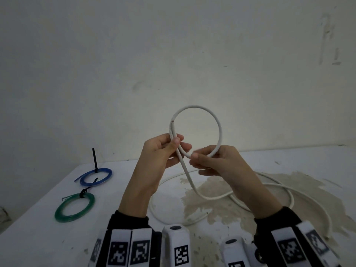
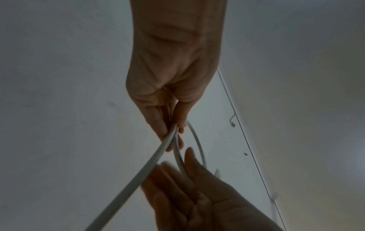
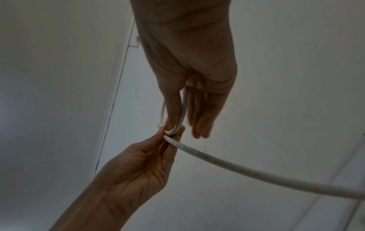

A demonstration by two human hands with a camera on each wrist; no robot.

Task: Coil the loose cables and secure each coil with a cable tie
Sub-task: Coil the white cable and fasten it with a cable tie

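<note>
Two hands are working on one white cable (image 1: 219,130) above the tabletop (image 1: 38,237). My left hand (image 1: 163,151) is pinching the cable between thumb and fingers (image 1: 175,140), right where the cut end crosses the running length, so the end is sticking up just past my fingertips. From that pinch the cable is arching up and round into a single upright loop and coming down into my right hand (image 1: 215,160). My right-hand fingers are curling round the bottom of the loop, with the thumb pressing on it; in the right wrist view the cable (image 3: 184,109) is passing between my thumb and the other fingers (image 3: 205,115), though it is dim there and I cannot tell how firmly they are closing. The left wrist view is showing both strands (image 2: 173,136) meeting at my left fingertips.

Below my hands, the rest of the white cable is dropping to the tabletop and lying in wide loose curves across a stained patch (image 1: 212,191) of the surface.

Off to my left, two finished coils are lying flat on the tabletop, well apart from the white cable: a blue coil (image 1: 96,177) further away, with a black cable tie (image 1: 94,159) standing straight up from it, and a green coil (image 1: 75,207) nearer me, with another black tie (image 1: 83,193) cinched on its far edge.
</note>
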